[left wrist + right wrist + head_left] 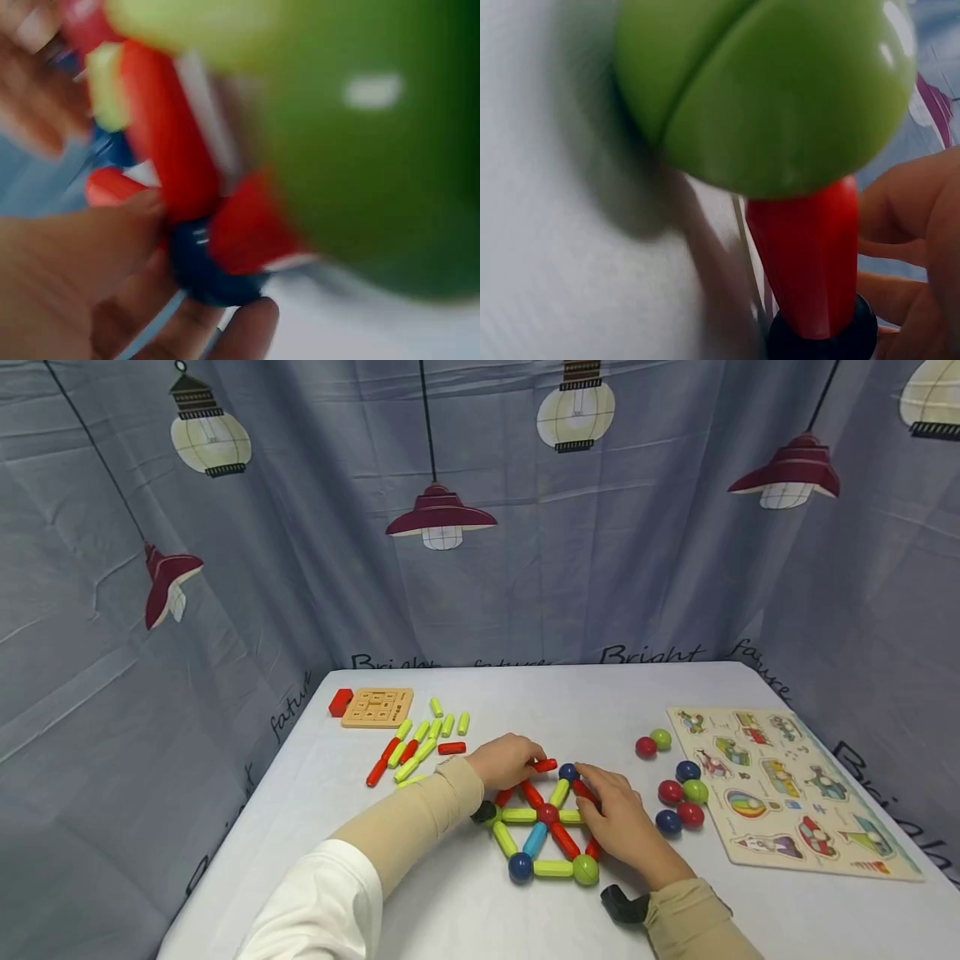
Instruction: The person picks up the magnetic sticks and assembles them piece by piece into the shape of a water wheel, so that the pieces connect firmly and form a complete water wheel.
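Observation:
A wheel-shaped frame of magnetic building sticks and balls lies on the table, with a red ball [548, 813] at its hub. My left hand [506, 762] pinches a loose red stick [545, 765] between thumb and fingers at the frame's far left. In the left wrist view its fingers lie around a dark blue ball [214, 270]. My right hand [618, 818] grips the frame's right side, index finger by the far blue ball [568, 772], thumb inside the rim, covering part of it. The green ball [586, 869] and near blue ball [521, 867] form the near corners.
Loose yellow-green and red sticks [452, 748] lie at left, near a wooden number board [377, 707] and a red block [341, 702]. Several loose balls [671, 792] sit at right beside a picture puzzle board [787, 793]. Black wrist-camera pieces [624, 906] hang by the wrists.

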A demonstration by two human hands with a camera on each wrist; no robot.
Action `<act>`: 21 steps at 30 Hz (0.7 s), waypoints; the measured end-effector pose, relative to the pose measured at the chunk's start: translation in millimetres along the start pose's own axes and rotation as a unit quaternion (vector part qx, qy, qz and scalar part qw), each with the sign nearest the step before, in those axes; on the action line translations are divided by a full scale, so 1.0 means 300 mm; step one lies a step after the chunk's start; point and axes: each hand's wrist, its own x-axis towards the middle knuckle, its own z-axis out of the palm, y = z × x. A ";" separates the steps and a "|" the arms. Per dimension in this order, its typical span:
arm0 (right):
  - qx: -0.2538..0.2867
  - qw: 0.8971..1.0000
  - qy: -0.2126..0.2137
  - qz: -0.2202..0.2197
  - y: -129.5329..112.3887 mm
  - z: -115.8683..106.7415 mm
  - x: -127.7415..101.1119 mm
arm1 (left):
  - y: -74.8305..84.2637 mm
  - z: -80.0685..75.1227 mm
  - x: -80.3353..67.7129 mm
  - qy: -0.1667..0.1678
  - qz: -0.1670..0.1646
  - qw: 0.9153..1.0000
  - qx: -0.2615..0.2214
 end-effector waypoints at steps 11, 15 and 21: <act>0.009 0.999 -0.046 0.019 -0.006 0.011 -0.002 | 0.057 0.013 0.011 -0.024 0.005 0.982 0.188; 0.014 0.998 -0.051 0.024 -0.005 0.008 -0.001 | 0.052 0.011 0.004 -0.019 -0.004 0.988 0.154; 0.014 0.996 -0.084 0.029 0.001 -0.003 -0.009 | 0.054 -0.030 -0.085 0.022 -0.032 0.998 0.056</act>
